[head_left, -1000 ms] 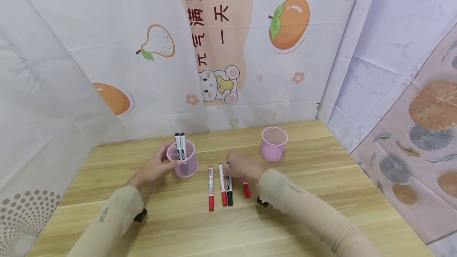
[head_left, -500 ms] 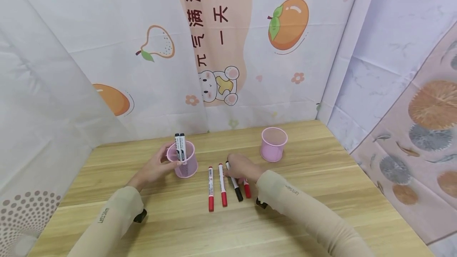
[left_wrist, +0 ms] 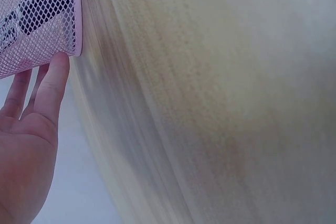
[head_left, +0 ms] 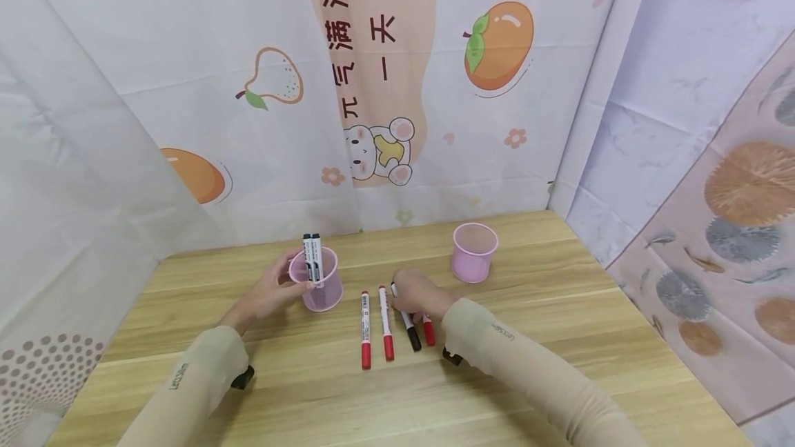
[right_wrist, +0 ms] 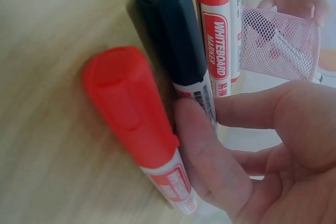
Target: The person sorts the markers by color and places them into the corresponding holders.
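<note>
My left hand (head_left: 271, 294) grips a pink mesh pen holder (head_left: 326, 296) by its side, thumb at the front and fingers partly hidden behind it. Two black-capped markers (head_left: 313, 257) stand in that holder. In the right wrist view, my right hand (right_wrist: 273, 150) pinches a black-capped whiteboard marker (right_wrist: 177, 35) between thumb and fingers, low over the table. A red-capped marker (right_wrist: 134, 106) lies just beside the thumb, its far end covered by the hand in the head view. Two more red-capped markers, one outer (head_left: 365, 330) and one inner (head_left: 386, 323), lie side by side to the left of this hand.
A second pink mesh pen holder (head_left: 473, 257) stands at the back right of the wooden table (head_left: 298, 399). Behind the table hangs a white printed cloth (head_left: 217, 88), with another cloth wall along the right side.
The black-capped marker has turned in my right hand, its cap end swinging right, away from the inner red-capped marker and towards the one on the right. My left hand keeps its hold.
</note>
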A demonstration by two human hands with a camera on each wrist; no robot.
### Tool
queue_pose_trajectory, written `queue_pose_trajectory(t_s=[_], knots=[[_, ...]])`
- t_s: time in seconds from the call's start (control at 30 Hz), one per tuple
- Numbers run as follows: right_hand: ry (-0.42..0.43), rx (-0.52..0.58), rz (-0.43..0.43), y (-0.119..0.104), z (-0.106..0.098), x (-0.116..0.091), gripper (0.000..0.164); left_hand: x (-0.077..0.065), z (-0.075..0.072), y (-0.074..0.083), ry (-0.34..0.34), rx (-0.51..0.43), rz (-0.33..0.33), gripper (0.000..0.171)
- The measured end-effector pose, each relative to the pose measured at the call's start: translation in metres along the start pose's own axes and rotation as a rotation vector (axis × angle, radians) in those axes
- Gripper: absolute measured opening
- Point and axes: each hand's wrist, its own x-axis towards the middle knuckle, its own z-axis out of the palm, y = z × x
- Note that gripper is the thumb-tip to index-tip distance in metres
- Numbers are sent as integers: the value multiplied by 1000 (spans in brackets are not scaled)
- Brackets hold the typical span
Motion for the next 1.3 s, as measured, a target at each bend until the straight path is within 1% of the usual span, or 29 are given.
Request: queue_pose_trajectory(t_s=[0.1,0.27,0.5,0.73,0.8,1.0,1.17,1.23,1.3], knots=[[1,-7,-2,0,0,0,16,0,1,-1,2,4,-6,81],[-3,1,1,-1,0,-1,14,1,1,-2,0,-2,18,80],[-16,26,41,0,-3,-1,13,6,3,-1,-8,-11,41,78],[-48,25,48,0,-3,2,10,0,2,1,-6,-15,33,76],[-54,32,54,0,-4,3,10,0,2,1,-9,-8,40,76],[-82,43,82,0,-8,4,11,1,4,1,-8,9,25,76],[-109,97,45,-2,-16,1,17,2,4,0,-3,22,15,77],[-109,108,10,-4,-19,0,23,1,3,0,-2,14,14,77],[-90,88,-41,-8,-22,-1,29,-1,2,-1,0,7,14,76]])
